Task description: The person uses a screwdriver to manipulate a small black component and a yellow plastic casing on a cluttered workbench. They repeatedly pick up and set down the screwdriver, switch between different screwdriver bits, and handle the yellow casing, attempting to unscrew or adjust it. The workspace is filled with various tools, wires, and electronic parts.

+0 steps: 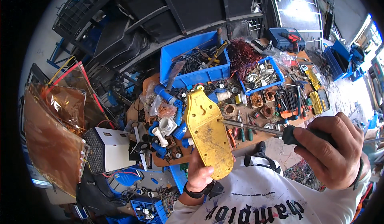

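Observation:
My left hand (199, 176) is closed around the lower end of a long yellow plastic housing (210, 138), holding it upright before my chest. Its scuffed flat side faces me, with several small screw holes, a keyhole-shaped slot and a small loop at the top. In my right hand (336, 154) is a screwdriver (256, 128), gripped by its dark handle. The metal shaft points left, and its tip meets the housing by a hole near the right edge. Whether the tip sits inside that hole I cannot make out.
Behind the housing, a wooden table (184, 158) carries blue and white pipe fittings (166, 126), a large blue crate (196, 80) of tools, a blue tray (262, 76) of metal parts, and hand tools. A red drill (294, 42) lies on a case. A white box (114, 150) stands left.

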`<act>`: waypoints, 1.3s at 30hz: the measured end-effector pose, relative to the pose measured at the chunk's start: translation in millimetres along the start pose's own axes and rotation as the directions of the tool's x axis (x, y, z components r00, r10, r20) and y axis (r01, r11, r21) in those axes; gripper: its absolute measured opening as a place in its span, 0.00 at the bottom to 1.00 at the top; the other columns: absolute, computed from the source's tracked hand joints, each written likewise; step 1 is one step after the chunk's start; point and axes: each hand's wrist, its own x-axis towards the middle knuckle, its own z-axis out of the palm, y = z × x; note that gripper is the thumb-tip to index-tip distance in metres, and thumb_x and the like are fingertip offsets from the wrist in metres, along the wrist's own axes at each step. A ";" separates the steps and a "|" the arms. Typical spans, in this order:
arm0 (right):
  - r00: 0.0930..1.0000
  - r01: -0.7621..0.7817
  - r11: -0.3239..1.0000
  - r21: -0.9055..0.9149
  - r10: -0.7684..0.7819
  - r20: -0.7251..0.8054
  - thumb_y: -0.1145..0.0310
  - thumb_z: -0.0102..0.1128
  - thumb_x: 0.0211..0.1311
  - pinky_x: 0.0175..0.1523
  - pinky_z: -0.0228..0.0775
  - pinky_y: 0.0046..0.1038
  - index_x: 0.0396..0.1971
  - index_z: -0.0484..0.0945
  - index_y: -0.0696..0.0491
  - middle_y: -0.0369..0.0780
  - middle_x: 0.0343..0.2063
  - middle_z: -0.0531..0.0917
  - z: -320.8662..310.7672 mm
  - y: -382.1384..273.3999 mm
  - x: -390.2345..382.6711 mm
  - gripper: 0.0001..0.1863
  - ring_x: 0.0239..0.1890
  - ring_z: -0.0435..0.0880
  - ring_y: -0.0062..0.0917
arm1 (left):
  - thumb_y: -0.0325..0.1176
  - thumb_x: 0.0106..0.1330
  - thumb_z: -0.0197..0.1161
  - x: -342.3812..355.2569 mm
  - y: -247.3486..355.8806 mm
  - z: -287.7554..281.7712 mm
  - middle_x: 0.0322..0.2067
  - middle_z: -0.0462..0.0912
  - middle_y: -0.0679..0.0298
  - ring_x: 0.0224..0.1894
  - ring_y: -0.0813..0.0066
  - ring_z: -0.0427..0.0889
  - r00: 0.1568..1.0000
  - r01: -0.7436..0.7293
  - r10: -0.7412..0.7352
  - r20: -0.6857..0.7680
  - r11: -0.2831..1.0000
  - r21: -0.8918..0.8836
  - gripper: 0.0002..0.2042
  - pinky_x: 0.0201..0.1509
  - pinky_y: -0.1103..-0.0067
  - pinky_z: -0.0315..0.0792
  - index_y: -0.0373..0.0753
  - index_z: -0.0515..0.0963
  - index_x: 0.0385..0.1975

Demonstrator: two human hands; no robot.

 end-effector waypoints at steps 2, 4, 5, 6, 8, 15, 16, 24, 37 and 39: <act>1.000 0.007 1.000 -0.024 -0.006 0.022 0.69 0.73 0.31 0.25 0.64 0.28 0.36 0.82 0.53 0.39 0.27 0.77 -3.3 -2.9 2.7 0.24 0.24 0.75 0.27 | 0.35 0.43 0.58 -2.5 -0.9 0.7 0.45 0.66 0.43 0.44 0.55 0.73 0.999 -0.008 0.009 -0.042 1.000 0.007 0.40 0.43 0.62 0.77 0.31 0.54 0.61; 0.999 0.010 0.998 -0.055 -0.007 0.050 0.70 0.73 0.31 0.24 0.64 0.27 0.36 0.81 0.54 0.39 0.27 0.77 -9.2 -7.4 5.9 0.23 0.23 0.75 0.27 | 0.34 0.43 0.58 -1.6 -1.6 0.5 0.45 0.66 0.43 0.43 0.55 0.74 0.998 -0.023 0.025 -0.051 0.999 0.040 0.40 0.43 0.62 0.77 0.30 0.54 0.61; 0.998 0.011 0.998 -0.064 -0.007 0.060 0.70 0.73 0.31 0.24 0.64 0.27 0.36 0.81 0.54 0.39 0.27 0.77 -10.7 -9.7 7.4 0.23 0.23 0.75 0.26 | 0.34 0.43 0.58 -1.4 -2.1 -0.1 0.45 0.67 0.42 0.43 0.55 0.74 0.998 -0.030 0.033 -0.055 0.998 0.056 0.39 0.43 0.62 0.77 0.30 0.54 0.60; 0.999 0.012 0.999 -0.053 -0.009 0.053 0.70 0.73 0.31 0.23 0.64 0.27 0.36 0.81 0.54 0.39 0.27 0.77 -10.0 -10.1 7.6 0.23 0.22 0.75 0.26 | 0.34 0.43 0.59 -2.4 -2.3 -1.3 0.45 0.67 0.43 0.44 0.55 0.75 0.997 -0.027 0.032 -0.064 0.996 0.088 0.39 0.43 0.63 0.77 0.29 0.55 0.60; 0.998 0.011 0.999 -0.045 -0.009 0.059 0.70 0.73 0.32 0.21 0.63 0.26 0.36 0.81 0.56 0.39 0.25 0.77 -9.8 -12.0 8.3 0.23 0.21 0.75 0.26 | 0.35 0.44 0.60 -5.0 -2.8 -4.8 0.45 0.69 0.43 0.44 0.56 0.76 0.996 -0.019 0.031 -0.079 0.988 0.151 0.39 0.44 0.64 0.77 0.28 0.56 0.59; 0.985 -0.100 0.992 0.081 0.087 0.150 0.69 0.73 0.39 0.18 0.67 0.24 0.36 0.80 0.59 0.39 0.22 0.77 -9.4 -19.7 17.2 0.20 0.17 0.78 0.25 | 0.38 0.47 0.64 -10.0 -6.3 -13.0 0.47 0.71 0.45 0.42 0.56 0.79 0.987 -0.073 0.114 -0.117 0.948 0.309 0.38 0.45 0.65 0.76 0.27 0.57 0.58; 0.978 -0.131 0.986 0.100 0.112 0.175 0.69 0.73 0.40 0.18 0.68 0.25 0.36 0.80 0.59 0.39 0.21 0.78 -11.2 -20.3 20.1 0.19 0.17 0.79 0.25 | 0.38 0.47 0.64 -10.4 -8.0 -14.4 0.47 0.71 0.45 0.42 0.56 0.79 0.985 -0.077 0.122 -0.119 0.943 0.324 0.38 0.46 0.65 0.76 0.27 0.57 0.58; 0.977 -0.117 0.985 0.125 0.092 0.190 0.69 0.72 0.40 0.18 0.67 0.25 0.36 0.81 0.58 0.39 0.21 0.77 -9.2 -13.8 23.0 0.19 0.17 0.77 0.25 | 0.36 0.49 0.63 -11.3 -6.1 -18.2 0.47 0.72 0.46 0.44 0.57 0.79 0.991 -0.104 0.124 -0.045 0.945 0.310 0.36 0.48 0.66 0.75 0.28 0.57 0.57; 0.995 0.091 0.995 -0.031 -0.092 -0.029 0.70 0.63 0.36 0.23 0.66 0.24 0.36 0.82 0.50 0.37 0.31 0.77 36.8 6.6 3.2 0.19 0.24 0.74 0.24 | 0.33 0.50 0.59 -8.1 -6.2 -33.1 0.51 0.70 0.48 0.49 0.56 0.77 0.999 -0.013 0.014 -0.030 1.000 0.011 0.36 0.50 0.62 0.76 0.29 0.54 0.61; 0.998 -0.057 0.982 0.181 0.061 -0.018 0.73 0.69 0.38 0.28 0.69 0.28 0.38 0.82 0.51 0.38 0.30 0.78 50.6 8.1 -2.1 0.20 0.26 0.77 0.28 | 0.33 0.49 0.56 -8.1 -6.4 -44.3 0.52 0.69 0.45 0.48 0.52 0.77 1.000 -0.025 0.023 -0.022 0.994 -0.108 0.36 0.48 0.60 0.77 0.29 0.54 0.61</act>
